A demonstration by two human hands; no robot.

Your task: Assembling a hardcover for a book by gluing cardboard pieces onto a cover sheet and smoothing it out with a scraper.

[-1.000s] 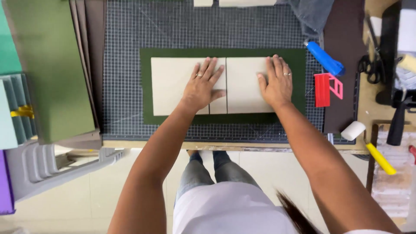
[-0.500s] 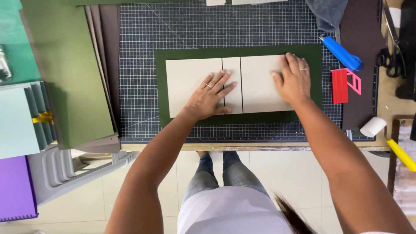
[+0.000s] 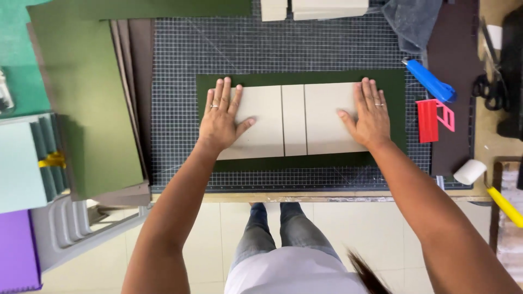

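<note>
Head view, looking straight down on the bench (image 3: 327,197).

Dark grey gridded cutting mat (image 3: 174,109) covers the middle of the bench, reaching almost to the near edge. On the mat, centred: a dark green rectangular sheet (image 3: 395,103), long side parallel to the near edge. On the sheet lie three pale grey board pieces side by side: a wide left board (image 3: 261,136), a narrow centre strip (image 3: 293,120) and a wide right board (image 3: 327,117). Thin gaps separate them. A green margin shows on all four sides.

Left hand (image 3: 219,120): flat, palm down, fingers spread, on the left board with fingertips over the board's far edge onto the green sheet. Grip released; nothing grasped, pressing only. A ring shows on one finger.

Right hand (image 3: 369,117): flat, palm down, on the right end of the right board, fingertips reaching the green margin. Grip released; nothing grasped. A ring shows here too.

Right of the sheet, on the mat: a red plastic tool (image 3: 427,121) just beside the sheet's right edge, and a blue-handled tool (image 3: 430,80) lying diagonally beyond it. At the near right corner of the bench: a small white roller with a yellow handle (image 3: 471,171). Black scissors (image 3: 493,90) lie toward the right edge.

Left edge of the bench: a stack of large green sheets (image 3: 81,109) overlapping brown boards (image 3: 133,98).
</note>
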